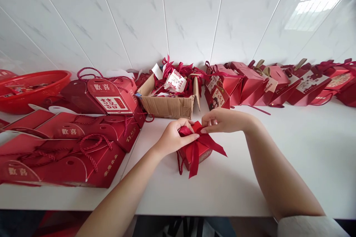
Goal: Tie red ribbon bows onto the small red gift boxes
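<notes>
A small red gift box [204,154] sits on the white table in front of me, a dark red ribbon [195,155] across its top with two tails hanging over the near and right sides. My left hand [178,136] pinches the ribbon between thumb and fingers at the top of the box. From the right, my right hand [219,121] reaches over the box, its thumb and fingertips closed on the ribbon near the knot. The fingers partly hide the knot. A twisted red cord hangs at the box's left side.
An open cardboard box [167,106] of red ribbons and tags stands behind my hands. Large red gift boxes [63,155] with cord handles lie at the left, near a red plastic basin [55,81]. Small red boxes [247,81] line the tiled wall at the right.
</notes>
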